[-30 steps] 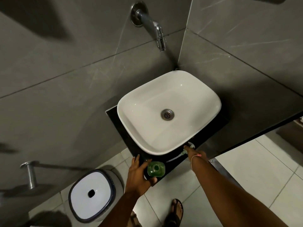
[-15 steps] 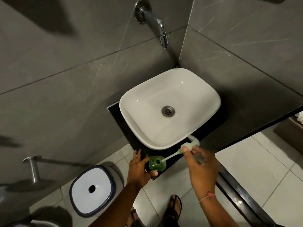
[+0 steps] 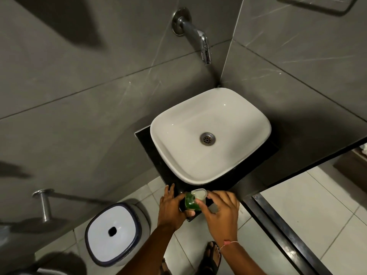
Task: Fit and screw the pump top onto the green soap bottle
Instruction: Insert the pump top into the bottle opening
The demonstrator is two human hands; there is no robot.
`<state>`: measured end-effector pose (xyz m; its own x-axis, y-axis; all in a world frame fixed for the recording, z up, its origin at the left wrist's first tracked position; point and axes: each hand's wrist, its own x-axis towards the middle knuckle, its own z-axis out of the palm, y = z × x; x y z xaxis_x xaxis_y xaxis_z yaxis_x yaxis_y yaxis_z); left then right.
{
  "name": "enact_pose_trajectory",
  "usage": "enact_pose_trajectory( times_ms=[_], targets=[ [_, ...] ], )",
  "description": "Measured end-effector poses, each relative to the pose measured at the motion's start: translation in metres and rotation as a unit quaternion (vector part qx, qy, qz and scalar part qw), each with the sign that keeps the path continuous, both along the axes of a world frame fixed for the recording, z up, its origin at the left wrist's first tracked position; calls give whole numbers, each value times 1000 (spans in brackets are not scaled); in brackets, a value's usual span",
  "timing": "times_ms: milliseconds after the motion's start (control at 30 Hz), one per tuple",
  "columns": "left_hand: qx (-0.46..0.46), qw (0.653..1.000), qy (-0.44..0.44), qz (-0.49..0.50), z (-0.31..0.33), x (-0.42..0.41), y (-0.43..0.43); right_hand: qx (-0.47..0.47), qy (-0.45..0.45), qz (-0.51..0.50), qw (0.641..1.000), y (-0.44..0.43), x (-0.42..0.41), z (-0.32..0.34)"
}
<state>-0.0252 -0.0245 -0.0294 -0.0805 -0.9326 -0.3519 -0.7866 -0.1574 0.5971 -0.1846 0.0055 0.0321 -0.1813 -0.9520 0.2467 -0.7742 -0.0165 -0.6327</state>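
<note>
The left hand [image 3: 172, 209] wraps the green soap bottle [image 3: 191, 203] from nine o'clock while the right hand [image 3: 221, 210] fingers pinch the pump top [image 3: 199, 193] at its twelve o'clock.

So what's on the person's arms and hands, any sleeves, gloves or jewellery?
Both forearms are bare, with no sleeves or gloves in view. The right hand has a thin pink thread band round its wrist. The left hand and its wrist show nothing worn.

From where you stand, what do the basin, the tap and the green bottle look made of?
Basin: probably glazed white ceramic, given its smooth gloss. Tap: polished metal, likely chromed, with mirror-like highlights. Green soap bottle: seemingly clear tinted plastic, since light passes through it.
</note>
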Motion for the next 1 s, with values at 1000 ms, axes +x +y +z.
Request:
enact_pose_trajectory(
  times_ms=[1000],
  targets=[
    [-29, 999, -45, 0, -12, -1, 4, 135, -53, -8, 989, -9, 16, -21]
  ],
)
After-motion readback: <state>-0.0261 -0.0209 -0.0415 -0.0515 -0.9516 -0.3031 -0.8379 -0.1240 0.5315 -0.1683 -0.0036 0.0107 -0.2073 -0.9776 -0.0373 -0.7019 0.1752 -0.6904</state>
